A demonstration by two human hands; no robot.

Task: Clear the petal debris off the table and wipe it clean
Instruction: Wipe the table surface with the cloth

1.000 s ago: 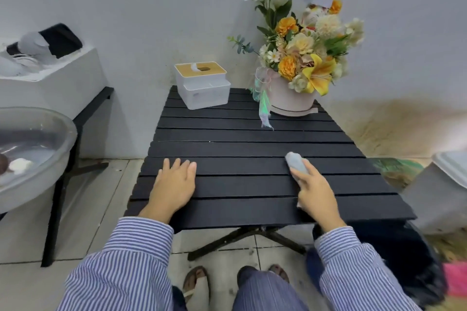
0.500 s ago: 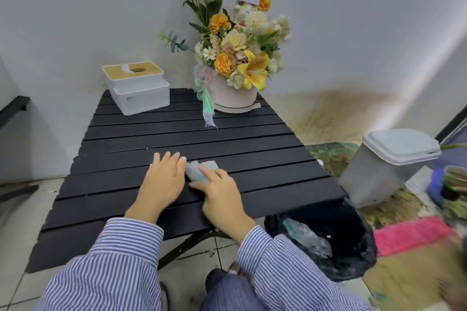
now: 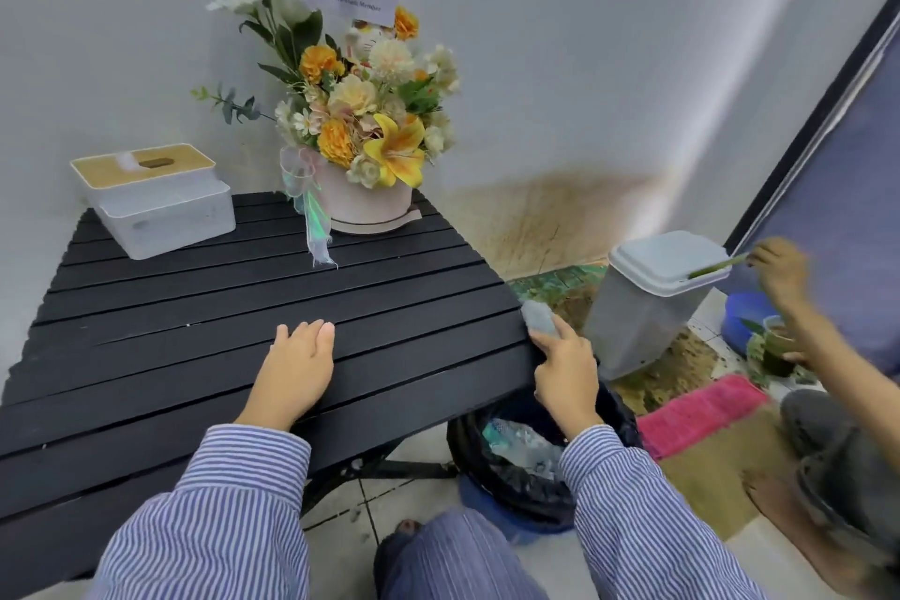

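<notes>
Wiping step; right hand (image 3: pixel 565 365) grips grey cloth (image 3: pixel 538 318) at table (image 3: pixel 195 356) right edge; left hand (image 3: pixel 297 368) flat, fingers straight; next likely: sweep debris into black-lined bin (image 3: pixel 516 477) below.

Your left hand (image 3: pixel 297 368) lies flat, palm down, fingers straight and close together, the striped sleeve reaching to the wrist. Your right hand (image 3: pixel 565 373) sits further out to the right — its fingers curled in a grip, the index finger stretched forward — with the forearm angling in from below.
</notes>
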